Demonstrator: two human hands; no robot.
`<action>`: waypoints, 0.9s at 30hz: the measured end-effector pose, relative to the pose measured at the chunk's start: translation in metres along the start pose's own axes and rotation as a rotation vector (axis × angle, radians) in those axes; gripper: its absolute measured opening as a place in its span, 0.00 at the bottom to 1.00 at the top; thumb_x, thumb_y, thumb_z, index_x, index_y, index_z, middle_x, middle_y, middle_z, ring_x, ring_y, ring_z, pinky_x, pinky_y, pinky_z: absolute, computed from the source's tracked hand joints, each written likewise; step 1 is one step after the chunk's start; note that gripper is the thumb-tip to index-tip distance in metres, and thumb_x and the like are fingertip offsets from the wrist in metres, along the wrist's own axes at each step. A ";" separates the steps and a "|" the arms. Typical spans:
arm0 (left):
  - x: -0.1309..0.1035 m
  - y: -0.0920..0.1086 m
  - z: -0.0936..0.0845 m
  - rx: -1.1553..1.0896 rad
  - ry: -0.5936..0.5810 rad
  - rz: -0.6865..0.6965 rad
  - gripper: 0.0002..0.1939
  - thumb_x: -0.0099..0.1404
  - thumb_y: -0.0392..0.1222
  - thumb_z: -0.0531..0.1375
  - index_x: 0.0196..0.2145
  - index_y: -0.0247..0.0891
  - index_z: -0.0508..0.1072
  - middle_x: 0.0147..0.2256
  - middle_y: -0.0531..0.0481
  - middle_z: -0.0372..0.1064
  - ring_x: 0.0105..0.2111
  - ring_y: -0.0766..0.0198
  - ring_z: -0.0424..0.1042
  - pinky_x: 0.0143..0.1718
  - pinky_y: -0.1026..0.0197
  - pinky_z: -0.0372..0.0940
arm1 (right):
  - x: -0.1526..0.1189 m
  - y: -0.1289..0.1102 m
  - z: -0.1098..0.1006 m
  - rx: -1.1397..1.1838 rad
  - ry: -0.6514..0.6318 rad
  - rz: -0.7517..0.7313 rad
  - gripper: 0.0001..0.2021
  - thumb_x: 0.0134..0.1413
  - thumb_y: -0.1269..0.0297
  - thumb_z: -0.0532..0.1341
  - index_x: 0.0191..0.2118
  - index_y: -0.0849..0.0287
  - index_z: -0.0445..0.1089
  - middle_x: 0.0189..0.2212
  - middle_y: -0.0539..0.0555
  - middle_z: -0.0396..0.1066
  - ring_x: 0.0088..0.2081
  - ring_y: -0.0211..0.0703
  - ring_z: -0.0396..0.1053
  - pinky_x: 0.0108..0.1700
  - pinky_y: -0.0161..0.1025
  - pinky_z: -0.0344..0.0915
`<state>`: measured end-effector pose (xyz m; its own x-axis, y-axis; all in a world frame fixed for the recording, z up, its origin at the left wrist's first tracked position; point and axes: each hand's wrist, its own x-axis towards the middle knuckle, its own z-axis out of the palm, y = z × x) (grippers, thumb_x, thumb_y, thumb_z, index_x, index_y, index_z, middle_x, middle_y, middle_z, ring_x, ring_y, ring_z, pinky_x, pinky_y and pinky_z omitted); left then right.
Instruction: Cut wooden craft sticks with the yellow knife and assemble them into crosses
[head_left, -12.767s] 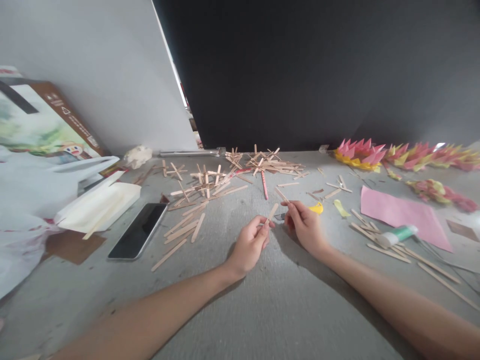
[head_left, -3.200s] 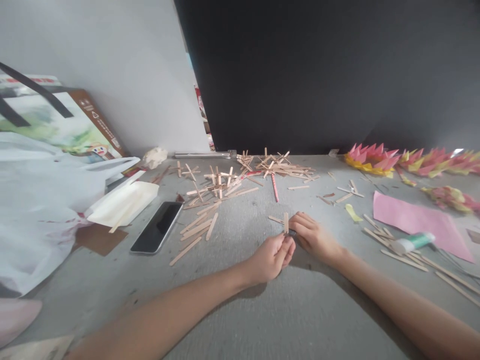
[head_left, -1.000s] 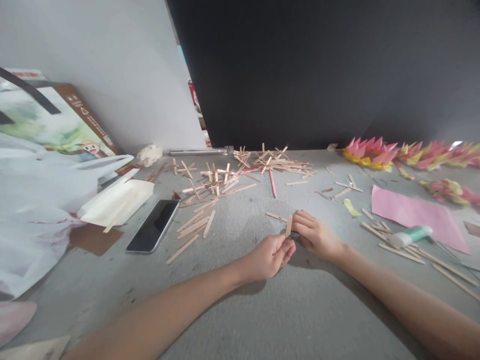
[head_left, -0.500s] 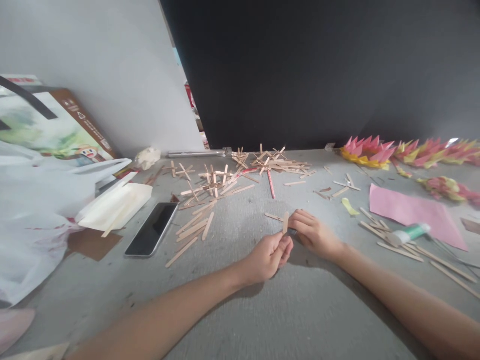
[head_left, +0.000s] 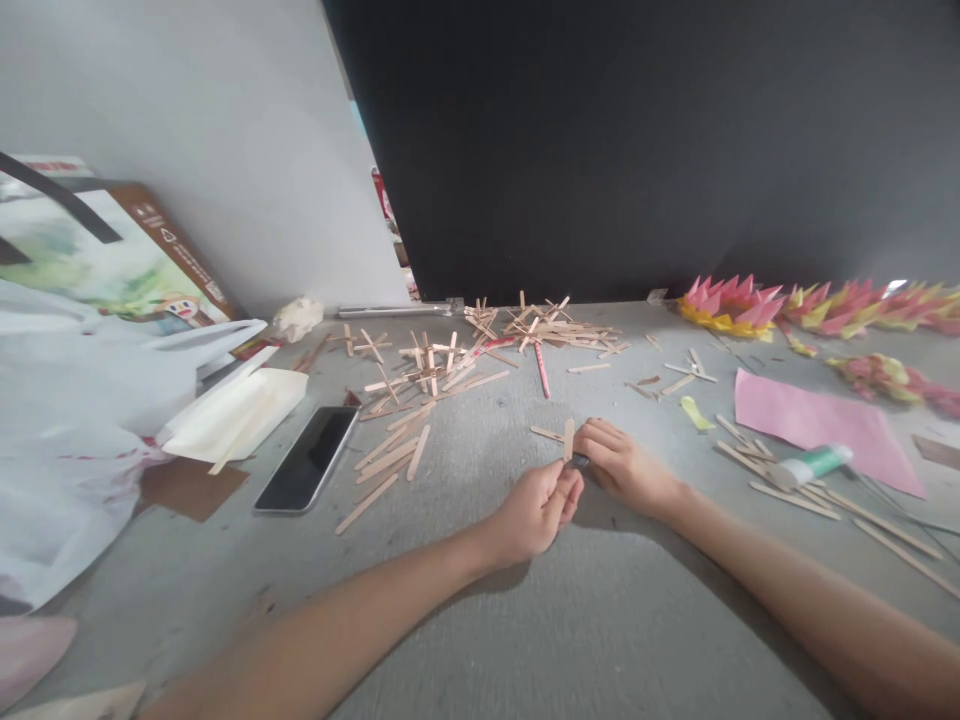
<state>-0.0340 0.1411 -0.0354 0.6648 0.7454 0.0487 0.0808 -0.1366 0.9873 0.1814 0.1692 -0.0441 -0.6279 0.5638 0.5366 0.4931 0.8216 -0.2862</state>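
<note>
My left hand is closed on a wooden stick, whose rounded end stands up from the fingers. Close against it on the right, my right hand has its fingers curled around a small dark object, only partly visible between the hands. Just behind them another thin stick lies on the grey table. Several loose sticks are spread to the left of my hands. Farther back rests a heap of sticks, some crossed, beside a red-and-white stick.
On the left are a phone, a white paper tray and a plastic bag. To the right lie pink paper, a glue stick and folded paper flowers. A black panel stands behind.
The view has shifted slightly. Both hands keep nearly the same place and hold, with the upright stick a little farther left.
</note>
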 end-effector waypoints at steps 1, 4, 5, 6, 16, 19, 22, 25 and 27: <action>0.000 0.000 0.000 0.003 0.011 0.001 0.27 0.78 0.64 0.44 0.30 0.41 0.58 0.21 0.58 0.54 0.20 0.69 0.53 0.25 0.63 0.51 | 0.000 0.000 0.000 0.005 0.005 0.003 0.12 0.72 0.75 0.49 0.43 0.56 0.68 0.35 0.55 0.68 0.39 0.49 0.63 0.40 0.44 0.64; -0.001 -0.002 0.001 -0.025 0.024 -0.014 0.26 0.78 0.64 0.44 0.31 0.41 0.58 0.21 0.59 0.54 0.20 0.69 0.53 0.25 0.63 0.52 | 0.000 0.002 0.001 0.008 0.020 0.014 0.13 0.71 0.76 0.49 0.44 0.56 0.68 0.35 0.55 0.68 0.39 0.48 0.64 0.40 0.43 0.64; -0.001 -0.002 0.002 -0.038 0.022 -0.019 0.26 0.78 0.65 0.43 0.31 0.41 0.58 0.21 0.59 0.54 0.20 0.69 0.53 0.25 0.63 0.52 | 0.000 0.002 0.001 0.005 0.021 0.018 0.13 0.71 0.76 0.49 0.44 0.56 0.69 0.35 0.55 0.68 0.39 0.48 0.64 0.40 0.43 0.64; -0.001 -0.003 0.002 -0.046 0.019 -0.022 0.26 0.78 0.65 0.44 0.31 0.42 0.58 0.21 0.59 0.53 0.20 0.69 0.53 0.25 0.63 0.52 | -0.001 0.003 0.002 0.001 0.022 0.018 0.12 0.71 0.75 0.49 0.44 0.56 0.69 0.35 0.55 0.68 0.39 0.48 0.64 0.40 0.43 0.64; 0.000 0.002 0.005 -0.050 0.005 -0.025 0.28 0.76 0.68 0.45 0.30 0.42 0.57 0.20 0.60 0.52 0.19 0.70 0.52 0.23 0.63 0.50 | -0.001 0.000 0.004 0.008 0.015 -0.004 0.12 0.70 0.78 0.49 0.42 0.55 0.66 0.35 0.54 0.66 0.38 0.48 0.63 0.39 0.42 0.61; 0.000 0.002 0.005 -0.068 -0.001 -0.004 0.27 0.76 0.66 0.46 0.30 0.42 0.57 0.20 0.60 0.51 0.19 0.70 0.52 0.22 0.64 0.50 | 0.001 0.000 0.002 0.018 0.024 -0.012 0.12 0.70 0.79 0.49 0.42 0.55 0.65 0.34 0.54 0.66 0.38 0.48 0.62 0.39 0.42 0.61; 0.000 0.001 0.005 -0.107 0.001 0.002 0.26 0.77 0.65 0.46 0.31 0.42 0.57 0.20 0.61 0.50 0.18 0.70 0.51 0.21 0.64 0.48 | 0.002 0.000 0.002 0.019 0.032 -0.010 0.12 0.70 0.79 0.49 0.42 0.55 0.65 0.34 0.54 0.66 0.38 0.48 0.62 0.39 0.42 0.61; 0.000 0.001 0.004 -0.119 0.003 0.005 0.26 0.78 0.64 0.45 0.30 0.42 0.57 0.20 0.61 0.51 0.18 0.70 0.51 0.22 0.64 0.49 | 0.000 0.002 0.002 0.031 0.040 0.007 0.13 0.69 0.80 0.49 0.42 0.55 0.65 0.35 0.54 0.66 0.38 0.48 0.62 0.39 0.42 0.61; -0.001 0.000 0.004 -0.117 -0.005 0.009 0.26 0.78 0.64 0.45 0.30 0.42 0.57 0.20 0.61 0.51 0.18 0.71 0.51 0.22 0.64 0.49 | -0.001 0.003 0.002 0.038 0.038 0.015 0.13 0.67 0.81 0.49 0.42 0.55 0.65 0.35 0.54 0.66 0.38 0.48 0.62 0.39 0.42 0.61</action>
<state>-0.0314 0.1380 -0.0359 0.6685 0.7415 0.0576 -0.0128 -0.0659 0.9977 0.1822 0.1711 -0.0467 -0.5972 0.5729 0.5614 0.4787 0.8161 -0.3236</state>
